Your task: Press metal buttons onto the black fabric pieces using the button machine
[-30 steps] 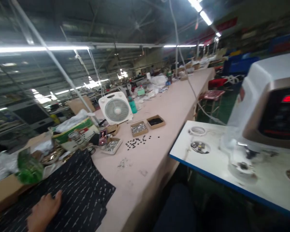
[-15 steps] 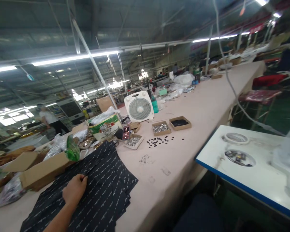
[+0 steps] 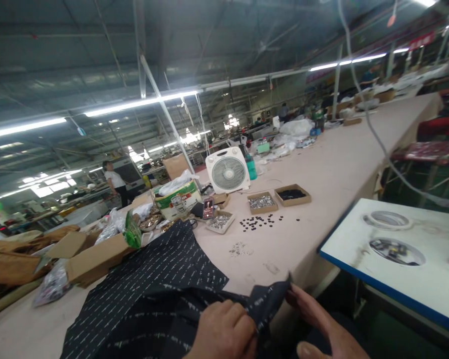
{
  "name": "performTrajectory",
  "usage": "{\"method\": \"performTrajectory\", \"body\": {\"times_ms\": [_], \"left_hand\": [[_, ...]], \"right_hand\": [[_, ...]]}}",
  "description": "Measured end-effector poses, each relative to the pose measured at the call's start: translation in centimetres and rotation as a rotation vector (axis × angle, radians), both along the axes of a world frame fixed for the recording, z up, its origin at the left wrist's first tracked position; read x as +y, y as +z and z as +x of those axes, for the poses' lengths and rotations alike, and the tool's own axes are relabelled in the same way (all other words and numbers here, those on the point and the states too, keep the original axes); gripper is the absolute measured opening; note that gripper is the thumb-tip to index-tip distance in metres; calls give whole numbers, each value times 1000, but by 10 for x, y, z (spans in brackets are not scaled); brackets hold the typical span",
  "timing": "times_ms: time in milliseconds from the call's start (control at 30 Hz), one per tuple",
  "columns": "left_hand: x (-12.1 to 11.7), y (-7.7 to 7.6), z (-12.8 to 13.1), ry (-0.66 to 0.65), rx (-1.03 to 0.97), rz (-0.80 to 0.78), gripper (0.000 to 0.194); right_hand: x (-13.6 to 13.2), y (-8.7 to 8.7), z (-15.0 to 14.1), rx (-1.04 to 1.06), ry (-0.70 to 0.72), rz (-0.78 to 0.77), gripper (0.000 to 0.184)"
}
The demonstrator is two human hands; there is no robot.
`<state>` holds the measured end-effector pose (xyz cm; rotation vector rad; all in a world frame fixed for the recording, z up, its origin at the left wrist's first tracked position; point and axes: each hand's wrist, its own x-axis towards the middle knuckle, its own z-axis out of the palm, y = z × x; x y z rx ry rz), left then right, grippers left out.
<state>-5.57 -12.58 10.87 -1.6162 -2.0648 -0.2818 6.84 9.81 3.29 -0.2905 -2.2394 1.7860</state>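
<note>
A dark printed cloth panel (image 3: 164, 310) is raised in loose folds between two hands above the near side of the counter (image 3: 299, 164).
The panel is gripped by the left hand (image 3: 224, 326), its fingers curled down over a bunched fold; the panel's corner is met by the fingertips (image 3: 294, 292) of the right hand (image 3: 327, 324), with the thumb set apart, and whether the corner is pinched there cannot be told. Matching cloth (image 3: 157, 262) is spread flat beside and beneath the panel. From the soft folds, the panel can be judged light, limp and hard to damage, though easily creased. A hold is best taken at an edge or corner, with a second nearby so that sagging is avoided; by a mid-panel grasp, the cloth underneath might be caught too.
</note>
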Motion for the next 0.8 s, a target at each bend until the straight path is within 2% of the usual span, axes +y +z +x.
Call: {"method": "performTrajectory", "body": {"times_ms": [67,167,233,300,400,500,600,667,733,800], "left_hand": [[20,-16,11,-137,38,40,14],[39,-28,18,-243,-83,54,18],[45,-23,19,-282,-326,5,20],[51,-9,13,-269,-650,-78,31],[69,16,-4,-135,-998,-149,48],[102,29,-16,-207,-1181,-288,57],[137,27,-11,-389,-1368,-480,46],[155,22,-3,-473,-1487,-578,36],[167,18,1,-474,-1525,-570,33],[175,17,3,-420,-1439,-470,30]], "right_hand": [[-9,22,-7,-14,22,1,89],[-11,41,4,-50,-8,16,57],[-6,47,18,-42,-18,4,32],[3,53,35,-13,-63,14,17],[16,70,56,61,-199,132,15],[27,90,74,123,-291,260,18],[38,103,92,118,-348,328,19],[46,103,105,74,-422,377,21],[54,98,119,-5,-523,460,25],[60,96,129,-70,-640,601,36]]}}
